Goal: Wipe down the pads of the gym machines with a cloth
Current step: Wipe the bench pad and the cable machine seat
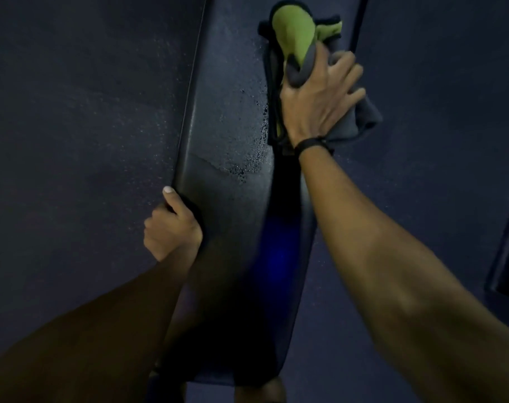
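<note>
1. A long dark bench pad (233, 199) runs away from the viewer over a dark floor (73, 112).
2. The right hand (320, 103) presses a bunched green-and-grey cloth (297, 39) against the pad's far right edge, fingers spread over it.
3. The left hand (172, 228) grips the pad's near left edge.
4. Droplets (247, 158) glisten mid-pad, so wiping looks only partly done.
</note>
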A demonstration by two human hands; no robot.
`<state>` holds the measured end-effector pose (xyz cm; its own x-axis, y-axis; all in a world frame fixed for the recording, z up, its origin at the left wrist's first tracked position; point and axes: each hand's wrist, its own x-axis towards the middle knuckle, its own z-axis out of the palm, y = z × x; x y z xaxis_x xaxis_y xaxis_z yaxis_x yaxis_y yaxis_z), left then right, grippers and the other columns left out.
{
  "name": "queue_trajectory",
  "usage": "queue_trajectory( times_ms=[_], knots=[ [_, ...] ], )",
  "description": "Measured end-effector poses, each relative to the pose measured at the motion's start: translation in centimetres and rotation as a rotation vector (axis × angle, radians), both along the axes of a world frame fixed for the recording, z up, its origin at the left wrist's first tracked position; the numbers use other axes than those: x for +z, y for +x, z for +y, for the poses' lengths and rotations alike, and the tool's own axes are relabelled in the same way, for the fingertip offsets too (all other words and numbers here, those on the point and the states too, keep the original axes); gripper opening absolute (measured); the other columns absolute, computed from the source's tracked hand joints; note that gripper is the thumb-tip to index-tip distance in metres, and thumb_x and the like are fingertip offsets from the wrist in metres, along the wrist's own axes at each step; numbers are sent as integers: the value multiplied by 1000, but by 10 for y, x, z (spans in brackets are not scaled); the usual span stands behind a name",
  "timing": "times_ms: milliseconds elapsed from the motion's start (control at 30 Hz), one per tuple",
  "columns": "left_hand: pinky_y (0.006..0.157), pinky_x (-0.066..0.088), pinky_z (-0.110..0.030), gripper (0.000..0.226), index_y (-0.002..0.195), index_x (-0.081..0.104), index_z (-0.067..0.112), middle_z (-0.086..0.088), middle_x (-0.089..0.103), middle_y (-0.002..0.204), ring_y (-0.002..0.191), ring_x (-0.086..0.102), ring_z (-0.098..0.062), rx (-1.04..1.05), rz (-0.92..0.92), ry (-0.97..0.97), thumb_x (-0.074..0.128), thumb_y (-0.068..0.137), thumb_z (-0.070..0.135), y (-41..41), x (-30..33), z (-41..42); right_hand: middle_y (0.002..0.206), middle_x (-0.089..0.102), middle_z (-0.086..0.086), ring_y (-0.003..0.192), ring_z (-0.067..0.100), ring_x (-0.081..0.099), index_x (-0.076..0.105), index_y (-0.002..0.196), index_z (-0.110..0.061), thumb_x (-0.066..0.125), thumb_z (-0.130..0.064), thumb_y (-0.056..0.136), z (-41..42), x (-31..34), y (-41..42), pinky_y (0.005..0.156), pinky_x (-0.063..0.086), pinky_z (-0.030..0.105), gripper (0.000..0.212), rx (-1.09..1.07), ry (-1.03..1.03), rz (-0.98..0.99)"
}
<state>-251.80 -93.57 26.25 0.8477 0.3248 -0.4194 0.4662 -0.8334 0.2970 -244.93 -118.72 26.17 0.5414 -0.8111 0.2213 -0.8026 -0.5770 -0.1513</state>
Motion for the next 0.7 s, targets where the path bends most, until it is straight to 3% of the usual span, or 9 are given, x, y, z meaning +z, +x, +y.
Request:
queue_trajectory(
  times_ms=[167, 267, 400, 500, 700],
  knots=[
    [84, 42, -47, 75, 97, 70, -3, -28, 67, 100, 97, 61, -45, -7, 17, 9, 20, 107, 52, 1, 2, 1, 109, 58, 7, 99, 24, 44, 64, 124, -26, 67, -42, 70, 61, 14, -85, 78, 26, 36, 57, 239, 153, 89],
    [82, 43, -48, 75, 97, 70, -3, -28, 67, 97, 94, 60, -46, -2, 20, 7, 20, 107, 51, 0, -1, 1, 115, 54, 11, 98, 28, 45, 60, 125, -24, 62, -53, 75, 143, 26, -188, 79, 30, 40, 58, 323, 328, 169],
    [75, 39, -44, 74, 90, 70, -2, -27, 67, 92, 88, 60, -45, 19, -15, -3, 22, 107, 51, -1, -2, 1, 116, 53, 11, 93, 32, 46, 53, 124, -29, 53, -61, 81, 198, 35, -258, 76, 29, 43, 53, 455, 353, 290],
    [81, 42, -47, 75, 95, 70, -3, -29, 67, 97, 93, 60, -47, 19, 12, 12, 21, 106, 52, 0, -2, 2, 109, 58, 10, 94, 29, 45, 59, 118, -28, 55, -60, 77, 180, 26, -220, 77, 27, 41, 52, 416, 328, 159],
    [80, 42, -46, 78, 90, 70, 0, -24, 68, 92, 89, 61, -43, 2, 4, 2, 17, 105, 54, 1, -4, 2, 103, 59, 7, 95, 27, 50, 68, 112, -29, 63, -49, 70, 75, 8, -55, 77, 26, 38, 47, 232, 168, -4]
  ],
)
